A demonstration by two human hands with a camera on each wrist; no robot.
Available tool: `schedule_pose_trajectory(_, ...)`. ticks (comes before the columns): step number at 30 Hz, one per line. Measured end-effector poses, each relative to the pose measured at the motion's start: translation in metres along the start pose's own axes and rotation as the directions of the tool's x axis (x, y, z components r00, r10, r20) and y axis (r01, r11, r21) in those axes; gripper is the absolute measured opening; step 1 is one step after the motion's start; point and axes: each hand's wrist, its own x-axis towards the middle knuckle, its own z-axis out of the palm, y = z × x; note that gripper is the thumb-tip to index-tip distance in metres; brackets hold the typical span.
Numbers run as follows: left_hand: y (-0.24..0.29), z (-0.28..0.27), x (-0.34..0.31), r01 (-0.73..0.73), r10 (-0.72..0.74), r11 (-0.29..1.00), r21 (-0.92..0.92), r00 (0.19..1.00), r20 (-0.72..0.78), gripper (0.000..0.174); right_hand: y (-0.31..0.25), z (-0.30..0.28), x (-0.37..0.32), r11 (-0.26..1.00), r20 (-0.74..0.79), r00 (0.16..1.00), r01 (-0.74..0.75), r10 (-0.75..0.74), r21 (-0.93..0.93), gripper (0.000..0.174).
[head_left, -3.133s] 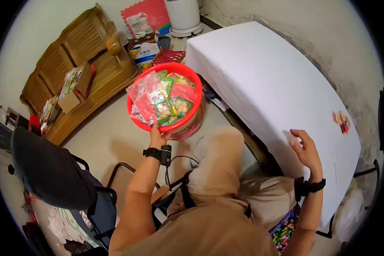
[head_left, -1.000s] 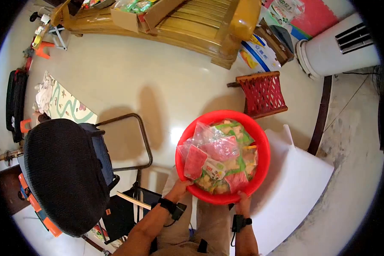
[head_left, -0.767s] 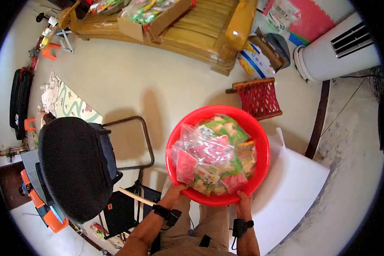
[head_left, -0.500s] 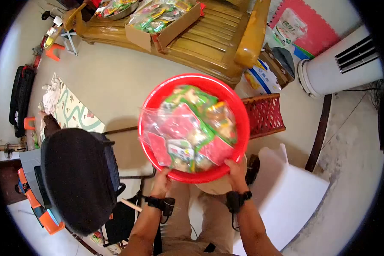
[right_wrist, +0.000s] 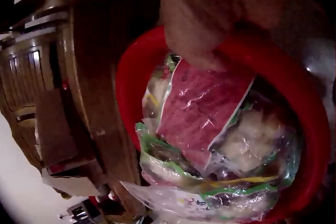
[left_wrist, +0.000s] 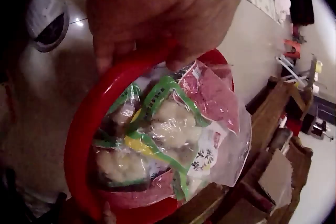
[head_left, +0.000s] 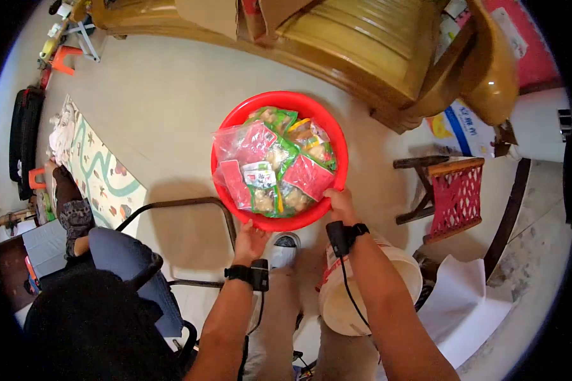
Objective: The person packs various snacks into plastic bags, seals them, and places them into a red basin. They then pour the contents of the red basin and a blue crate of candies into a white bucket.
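Observation:
A round red plastic basin (head_left: 232, 120) is carried out in front of the body, above the floor. Clear, green-edged and red packets of pale food (head_left: 276, 155) fill it. My left hand (head_left: 252, 242) grips the near left rim, thumb over the edge. On the near right rim, my right hand (head_left: 340, 204) holds on in the same way. In the left wrist view the left hand (left_wrist: 163, 14) has its fingers outside the rim. The right wrist view has the right hand (right_wrist: 210, 19) with its thumb over a red packet (right_wrist: 202, 108).
A pale bucket (head_left: 368, 292) stands by the right leg. Black chair (head_left: 95, 317) and its bent metal tube frame lie to the left. Ahead is a wooden bench (head_left: 337, 70) with cardboard boxes; a red folding stool (head_left: 454, 197) sits right, beside white cloth (head_left: 467, 305).
First only the left hand touched the basin as it sat on the bucket. Both hands then took its rim and lifted it away; it has moved off the bucket, toward the bench.

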Motion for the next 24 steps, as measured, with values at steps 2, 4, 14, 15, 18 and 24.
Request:
schedule_pose_trajectory(2,-0.008,-0.018,0.027,0.139,-0.140,0.988,-0.060,0.990,-0.017,0.032,0.015,-0.005,0.016,0.999,0.001,0.999,0.043,-0.043,0.022,0.029)
schedule_pose_trajectory(4,-0.030,-0.028,0.045,0.203,-0.203,0.976,-0.072,0.979,0.005,0.036,0.031,-0.021,0.033,0.979,-0.083,0.995,-0.069,0.054,-0.193,0.032)
schedule_pose_trajectory(14,-0.039,-0.005,0.048,-0.096,0.101,0.994,0.046,0.987,-0.121,0.043,0.029,0.019,0.036,0.969,-0.292,0.936,0.136,-0.194,-0.207,0.042)
schedule_pose_trajectory(15,-0.015,-0.009,0.059,-0.197,0.195,0.980,-0.041,0.980,-0.043,0.051,0.036,0.032,0.036,0.980,-0.177,0.969,0.149,-0.172,-0.134,0.046)
schedule_pose_trajectory(18,0.041,-0.023,0.059,-0.314,0.313,0.949,0.010,0.943,-0.113,0.063,0.043,0.116,0.058,0.864,0.120,0.913,0.407,-0.390,-0.296,0.050)
schedule_pose_trajectory(24,0.061,-0.034,0.033,-0.252,0.308,0.922,0.295,0.938,-0.159,0.059,0.053,0.273,0.061,0.820,0.700,0.709,0.450,-0.089,-0.353,0.047)
